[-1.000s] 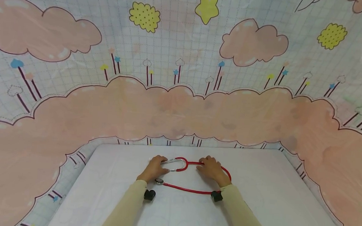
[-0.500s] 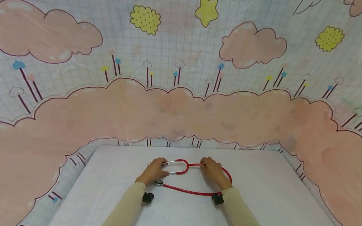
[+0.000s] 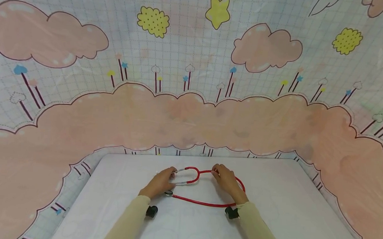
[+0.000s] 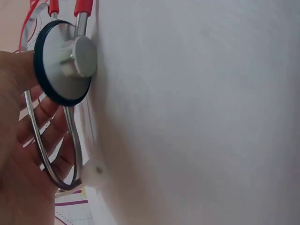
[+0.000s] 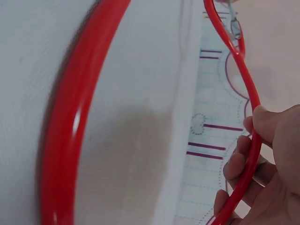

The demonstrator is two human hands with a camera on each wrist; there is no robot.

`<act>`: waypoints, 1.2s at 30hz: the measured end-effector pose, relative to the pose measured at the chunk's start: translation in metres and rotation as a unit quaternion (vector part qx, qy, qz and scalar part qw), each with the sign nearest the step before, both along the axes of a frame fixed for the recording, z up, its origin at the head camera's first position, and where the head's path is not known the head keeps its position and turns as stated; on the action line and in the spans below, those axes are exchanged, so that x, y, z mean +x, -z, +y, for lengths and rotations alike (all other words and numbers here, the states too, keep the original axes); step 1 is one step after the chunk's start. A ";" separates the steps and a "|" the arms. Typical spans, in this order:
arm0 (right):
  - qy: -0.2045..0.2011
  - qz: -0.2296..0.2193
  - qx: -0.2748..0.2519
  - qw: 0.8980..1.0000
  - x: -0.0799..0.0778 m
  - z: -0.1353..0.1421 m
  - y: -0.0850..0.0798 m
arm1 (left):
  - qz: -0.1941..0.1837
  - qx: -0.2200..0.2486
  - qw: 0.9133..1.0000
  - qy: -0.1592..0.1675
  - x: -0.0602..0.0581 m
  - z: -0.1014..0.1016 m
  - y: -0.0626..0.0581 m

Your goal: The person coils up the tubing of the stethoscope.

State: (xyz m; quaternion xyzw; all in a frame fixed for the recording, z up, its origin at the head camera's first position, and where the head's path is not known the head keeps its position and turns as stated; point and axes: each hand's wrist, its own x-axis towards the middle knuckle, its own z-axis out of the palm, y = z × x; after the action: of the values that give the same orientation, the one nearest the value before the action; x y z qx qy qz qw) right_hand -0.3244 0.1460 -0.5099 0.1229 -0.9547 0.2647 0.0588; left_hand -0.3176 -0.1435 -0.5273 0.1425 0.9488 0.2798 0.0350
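A red stethoscope [image 3: 203,204] lies in a loop on the white table, with its forked end and upper tube between the two hands. The left hand [image 3: 159,184] holds the metal ear tubes [image 3: 179,183], thumb on the near side and fingers on the far side. In the left wrist view the round chest piece [image 4: 65,61] with its dark rim appears in front of the thumb, and the bent ear tubes [image 4: 71,126] cross the curled fingers. The right hand [image 3: 225,181] pinches the red tube [image 5: 253,89] between thumb and fingers, behind the fork.
The white table [image 3: 303,219] ends at a wall covering [image 3: 191,119] printed with clouds and stars. Black wrist devices [image 3: 152,211] sit on both cream sleeves [image 3: 260,227]. A near stretch of red tubing [image 5: 70,122] fills the left of the right wrist view.
The left hand has slid a little left and nearer along the ear tubes, now overlapping the chest piece. The right hand keeps its place, its fingers drawn closer together on the tube.
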 end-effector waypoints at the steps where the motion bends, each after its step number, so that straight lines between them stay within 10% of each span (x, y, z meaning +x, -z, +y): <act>1: -0.001 0.002 -0.003 1.000 0.001 0.000 -0.001 | 0.003 0.000 1.000 0.003 0.001 -0.001 -0.001; 14: 0.008 0.025 -0.032 0.999 0.015 0.000 -0.017 | 0.064 0.002 0.997 0.039 0.011 -0.004 -0.019; 36: -0.014 0.057 -0.006 0.998 0.048 0.010 -0.036 | 0.184 -0.008 0.983 0.005 0.056 -0.003 -0.044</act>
State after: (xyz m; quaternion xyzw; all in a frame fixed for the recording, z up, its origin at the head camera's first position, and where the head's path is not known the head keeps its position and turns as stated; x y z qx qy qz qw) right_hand -0.2762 0.1555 -0.4735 0.1509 -0.9463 0.2638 0.1105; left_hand -0.2612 -0.1462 -0.4832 0.1959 0.9406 0.2406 -0.1377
